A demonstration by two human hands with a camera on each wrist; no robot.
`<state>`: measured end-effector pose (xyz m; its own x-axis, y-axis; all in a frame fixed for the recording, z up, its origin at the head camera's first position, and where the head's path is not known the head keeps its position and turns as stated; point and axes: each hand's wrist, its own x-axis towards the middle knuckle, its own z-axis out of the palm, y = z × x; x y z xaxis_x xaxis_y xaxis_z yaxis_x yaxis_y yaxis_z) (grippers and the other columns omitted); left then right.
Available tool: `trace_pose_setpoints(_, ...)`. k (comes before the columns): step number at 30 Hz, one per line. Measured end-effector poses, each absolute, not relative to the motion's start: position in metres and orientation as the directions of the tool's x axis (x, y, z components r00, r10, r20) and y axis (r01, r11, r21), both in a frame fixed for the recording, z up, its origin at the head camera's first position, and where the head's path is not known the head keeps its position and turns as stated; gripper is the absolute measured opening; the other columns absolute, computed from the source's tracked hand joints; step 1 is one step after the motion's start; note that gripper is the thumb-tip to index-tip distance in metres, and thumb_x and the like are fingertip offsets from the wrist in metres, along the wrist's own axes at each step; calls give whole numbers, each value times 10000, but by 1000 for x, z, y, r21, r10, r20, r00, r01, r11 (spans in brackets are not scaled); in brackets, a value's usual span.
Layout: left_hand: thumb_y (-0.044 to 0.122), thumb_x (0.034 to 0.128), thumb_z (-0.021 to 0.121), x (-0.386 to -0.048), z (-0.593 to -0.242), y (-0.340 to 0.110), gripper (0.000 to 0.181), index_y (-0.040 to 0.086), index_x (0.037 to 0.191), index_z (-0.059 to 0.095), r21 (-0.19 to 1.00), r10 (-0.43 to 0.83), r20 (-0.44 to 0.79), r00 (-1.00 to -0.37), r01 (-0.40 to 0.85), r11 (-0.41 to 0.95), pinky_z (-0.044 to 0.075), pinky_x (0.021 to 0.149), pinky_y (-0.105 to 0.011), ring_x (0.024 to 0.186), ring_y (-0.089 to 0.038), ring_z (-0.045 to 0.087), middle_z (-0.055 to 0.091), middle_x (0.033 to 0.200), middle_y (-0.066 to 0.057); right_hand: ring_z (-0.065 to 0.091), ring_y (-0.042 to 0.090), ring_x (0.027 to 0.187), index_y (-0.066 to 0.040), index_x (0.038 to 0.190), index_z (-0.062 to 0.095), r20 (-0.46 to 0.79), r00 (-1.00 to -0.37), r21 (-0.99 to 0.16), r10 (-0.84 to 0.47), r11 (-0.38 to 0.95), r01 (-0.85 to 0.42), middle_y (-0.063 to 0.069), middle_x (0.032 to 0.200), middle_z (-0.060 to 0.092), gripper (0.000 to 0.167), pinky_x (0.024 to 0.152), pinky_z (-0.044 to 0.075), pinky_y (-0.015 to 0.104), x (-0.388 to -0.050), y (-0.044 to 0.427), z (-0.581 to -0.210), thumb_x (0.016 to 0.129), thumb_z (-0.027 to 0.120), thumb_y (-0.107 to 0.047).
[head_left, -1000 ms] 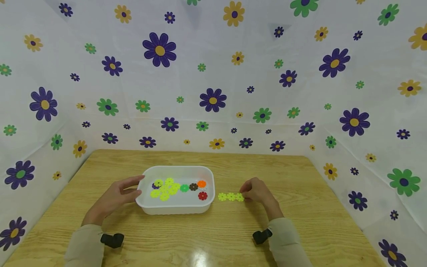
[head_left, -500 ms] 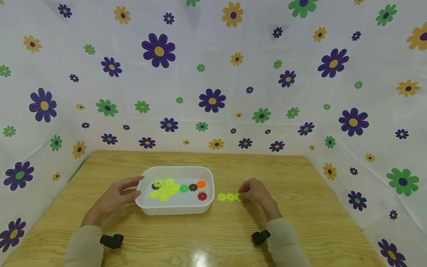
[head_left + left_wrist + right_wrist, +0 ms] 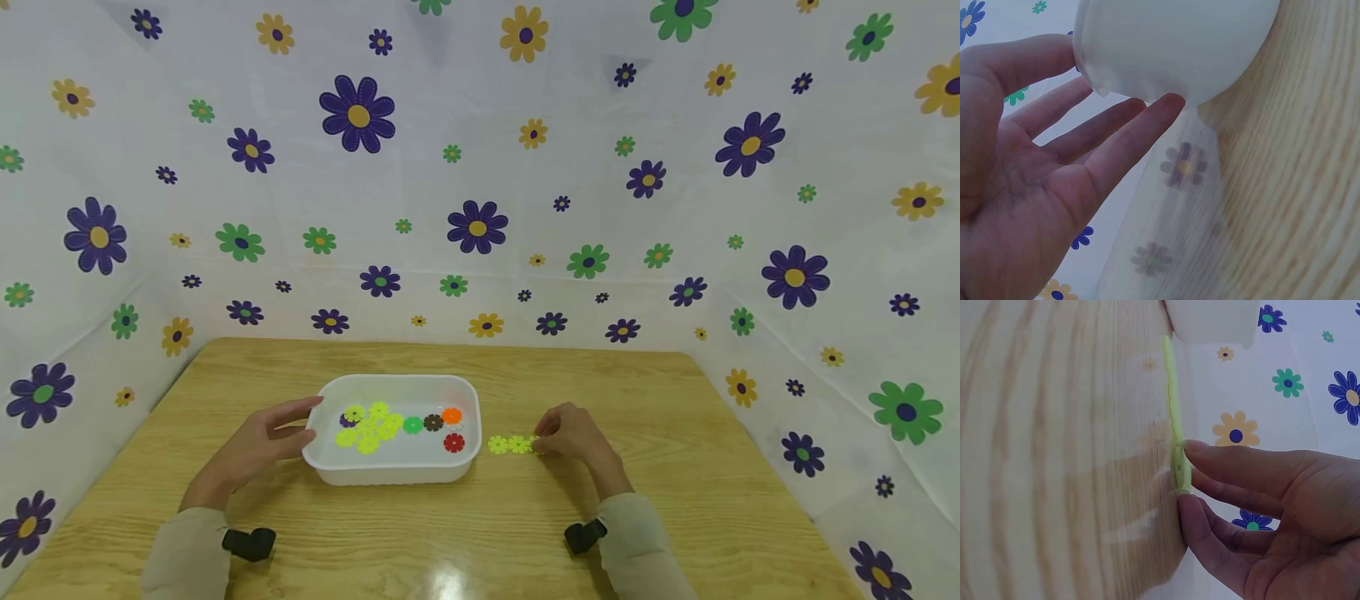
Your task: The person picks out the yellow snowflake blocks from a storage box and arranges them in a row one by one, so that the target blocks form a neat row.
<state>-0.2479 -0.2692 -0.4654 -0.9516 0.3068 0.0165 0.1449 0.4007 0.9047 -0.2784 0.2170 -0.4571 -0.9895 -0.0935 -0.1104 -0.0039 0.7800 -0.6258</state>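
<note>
The left hand (image 3: 262,439) touches the left end of a white plastic tub (image 3: 393,477), its thumb and fingers spread and fairly straight. In the left wrist view, fingertips (image 3: 1172,103) meet the tub's outer wall (image 3: 1172,44). To the right of the tub, a short row of yellow flower-shaped plastic discs (image 3: 517,444) lies on the table. The right hand (image 3: 573,433) pinches the disc at the row's right end between thumb and fingers and partly hides it. Seen edge-on in the right wrist view, the yellow row (image 3: 1174,394) lies along the tabletop.
Several yellow discs (image 3: 367,427) lie in the tub, with a green disc (image 3: 413,425), a brown disc (image 3: 433,422), an orange disc (image 3: 452,415) and a red disc (image 3: 453,442). A flower-printed cloth (image 3: 420,183) surrounds the wooden table (image 3: 390,533).
The right hand has shifted slightly left over the row's end disc and covers more of it. The left hand stays at the tub.
</note>
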Motion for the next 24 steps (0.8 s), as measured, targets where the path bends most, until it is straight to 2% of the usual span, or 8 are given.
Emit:
trace_pose_setpoints(5, 204, 1026, 641, -248, -465, -270, 626, 40, 1577, 392, 906, 301, 11, -953, 137, 401, 601, 999, -465, 1377, -549, 496, 345, 1622, -317, 622, 186, 798, -36, 928, 755, -100, -989, -627, -111, 779, -24, 86, 894, 721, 174, 684, 578, 306, -277, 216, -455, 806, 860, -102)
trace_pose_setpoints(17, 202, 1026, 641, -246, -465, -269, 624, 32, 1573, 396, 903, 294, 10, -956, 135, 408, 602, 996, -467, 1372, -553, 499, 348, 1618, -322, 667, 155, 687, -12, 934, 744, -112, -989, -669, -100, 743, 1, 101, 868, 730, 130, 660, 606, 297, -277, 215, -456, 836, 819, -53)
trace_pose_setpoints(24, 207, 1025, 642, -247, -465, -268, 628, 44, 1578, 392, 904, 292, 4, -956, 128, 408, 586, 1015, -505, 1381, -551, 489, 340, 1624, -318, 656, 158, 714, -24, 952, 752, -108, -990, -653, -93, 757, 1, 90, 892, 736, 112, 663, 594, 293, -276, 216, -454, 865, 801, -74)
